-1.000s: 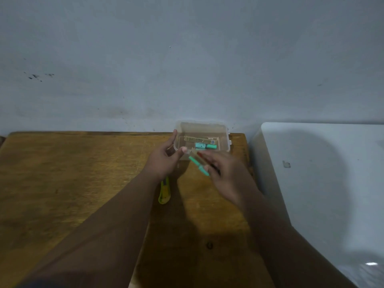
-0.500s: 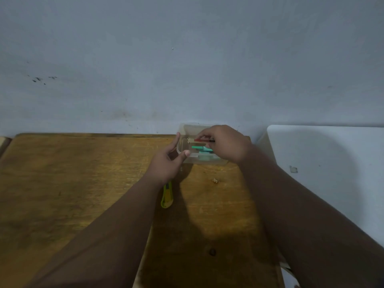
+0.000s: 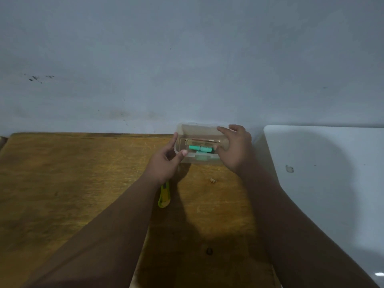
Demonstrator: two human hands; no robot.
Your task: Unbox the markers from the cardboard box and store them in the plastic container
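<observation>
A clear plastic container (image 3: 199, 129) stands at the far edge of the wooden table (image 3: 83, 173), against the wall. Inside it lie green markers (image 3: 200, 149) and a thin red one (image 3: 200, 140) along the back. My left hand (image 3: 166, 163) grips the container's left end, thumb on the front wall. My right hand (image 3: 234, 148) holds the container's right end, fingers over the rim. No cardboard box is in view.
A yellow utility knife (image 3: 164, 197) lies on the table, partly under my left wrist. A small crumb (image 3: 212, 180) sits near the container. A white appliance top (image 3: 324, 173) adjoins the table on the right. The wall rises directly behind.
My right hand carried green and red markers into the container, let them go, and moved to the container's right end. My left hand stayed on the left end.
</observation>
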